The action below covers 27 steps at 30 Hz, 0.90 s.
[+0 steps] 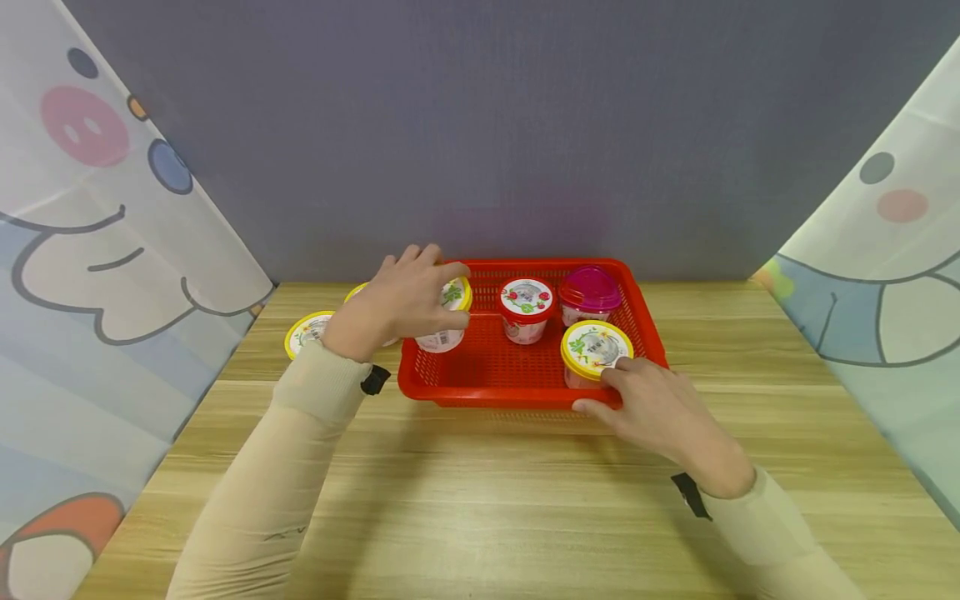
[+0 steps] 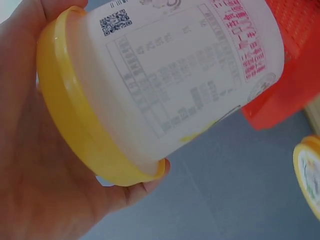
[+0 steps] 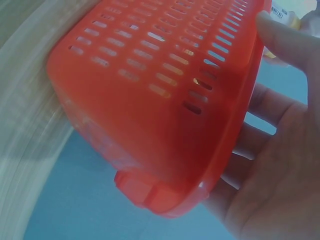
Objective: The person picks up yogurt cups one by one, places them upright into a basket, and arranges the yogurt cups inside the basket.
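My left hand (image 1: 401, 300) grips a paper cup (image 2: 170, 75) by its yellow lid. In the head view this cup overlaps the left end of the red plastic basket (image 1: 480, 393). Thumb and fingers of my right hand (image 1: 667, 408) straddle the basket's rim at its front right corner and hold it. Against those fingertips stands a yellow-lidded cup (image 1: 597, 346) in the basket. Farther back in it are a red-lidded cup (image 1: 527, 308) and a cup with a domed magenta lid (image 1: 591, 290).
Left of the basket, a yellow-lidded cup (image 1: 307, 332) stands on the wooden table (image 1: 480, 500). Another yellow lid (image 1: 356, 292) shows partly behind my left hand. A grey wall (image 1: 480, 125) rises behind the basket, with cartoon-printed sheets at both sides.
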{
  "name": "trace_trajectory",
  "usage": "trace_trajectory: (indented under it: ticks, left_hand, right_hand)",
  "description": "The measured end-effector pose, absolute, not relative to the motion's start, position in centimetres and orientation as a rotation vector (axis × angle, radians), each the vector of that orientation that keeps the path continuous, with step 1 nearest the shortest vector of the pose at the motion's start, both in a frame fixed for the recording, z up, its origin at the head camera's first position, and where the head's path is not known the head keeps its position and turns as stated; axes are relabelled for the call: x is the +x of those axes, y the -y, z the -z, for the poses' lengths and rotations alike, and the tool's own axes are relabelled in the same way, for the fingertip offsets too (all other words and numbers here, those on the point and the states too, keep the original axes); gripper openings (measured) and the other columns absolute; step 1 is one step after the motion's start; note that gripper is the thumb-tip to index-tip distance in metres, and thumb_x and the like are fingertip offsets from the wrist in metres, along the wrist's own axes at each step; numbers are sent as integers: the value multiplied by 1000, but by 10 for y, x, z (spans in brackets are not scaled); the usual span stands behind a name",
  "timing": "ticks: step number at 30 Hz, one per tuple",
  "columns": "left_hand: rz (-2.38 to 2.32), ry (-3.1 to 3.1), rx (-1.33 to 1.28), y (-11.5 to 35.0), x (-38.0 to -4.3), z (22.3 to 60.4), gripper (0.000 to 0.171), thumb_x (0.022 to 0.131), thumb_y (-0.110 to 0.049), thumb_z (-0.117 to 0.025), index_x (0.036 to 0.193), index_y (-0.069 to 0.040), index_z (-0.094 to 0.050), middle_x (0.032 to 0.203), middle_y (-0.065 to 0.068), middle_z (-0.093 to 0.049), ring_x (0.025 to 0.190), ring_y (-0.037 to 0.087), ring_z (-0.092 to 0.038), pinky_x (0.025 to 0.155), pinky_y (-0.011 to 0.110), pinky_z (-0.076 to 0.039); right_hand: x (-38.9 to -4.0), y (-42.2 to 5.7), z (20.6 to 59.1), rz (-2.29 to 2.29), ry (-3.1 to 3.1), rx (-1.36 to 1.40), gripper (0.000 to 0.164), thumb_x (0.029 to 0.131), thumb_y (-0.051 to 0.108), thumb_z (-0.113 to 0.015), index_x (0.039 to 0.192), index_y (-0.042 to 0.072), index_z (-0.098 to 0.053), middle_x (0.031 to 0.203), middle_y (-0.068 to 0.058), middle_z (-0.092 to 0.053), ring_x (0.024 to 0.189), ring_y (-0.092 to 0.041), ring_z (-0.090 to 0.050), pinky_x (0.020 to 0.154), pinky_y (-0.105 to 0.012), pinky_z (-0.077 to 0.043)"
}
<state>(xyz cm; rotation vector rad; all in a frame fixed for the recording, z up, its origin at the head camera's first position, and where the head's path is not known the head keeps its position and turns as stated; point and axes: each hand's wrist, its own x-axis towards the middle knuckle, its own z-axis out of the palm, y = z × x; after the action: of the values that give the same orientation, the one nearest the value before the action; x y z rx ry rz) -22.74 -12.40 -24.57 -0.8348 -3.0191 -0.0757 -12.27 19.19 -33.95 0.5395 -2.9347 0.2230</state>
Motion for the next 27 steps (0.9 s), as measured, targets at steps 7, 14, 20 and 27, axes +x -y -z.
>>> trace_trajectory:
  ticks: [7, 14, 20, 27]
  left_hand:
    - [89, 3017, -896, 105, -232, 255, 64, 83, -46, -61, 143, -26, -56, 131, 9, -50, 114, 30, -45, 93, 54, -41]
    - [80, 3025, -942, 88, -232, 262, 62, 85, -47, -61, 143, -27, -55, 130, 8, -49, 115, 28, -44, 95, 53, -41]
    - [56, 3057, -951, 74, -232, 268, 66, 87, -57, -62, 146, -27, -54, 134, 8, -49, 119, 29, -44, 97, 52, -40]
    - [73, 3079, -970, 56, -232, 275, 68, 88, -57, -61, 148, -27, -51, 137, 8, -48, 121, 28, -43, 104, 55, -39]
  right_hand:
    - [-122, -191, 340, -217, 2941, 541, 46, 86, 56, -74, 94, 11, -73, 89, -4, -67, 77, -26, -63, 53, -39, -45]
    - [-122, -191, 340, -217, 2940, 543, 46, 85, 55, -76, 95, 10, -74, 89, -5, -67, 77, -26, -63, 53, -40, -46]
    - [-122, -191, 340, -221, 2938, 544, 46, 85, 55, -75, 93, 10, -73, 87, -4, -66, 76, -25, -63, 53, -38, -46]
    - [-122, -192, 339, -223, 2948, 540, 46, 86, 56, -74, 94, 11, -73, 88, -4, -66, 76, -24, -63, 53, -38, -45]
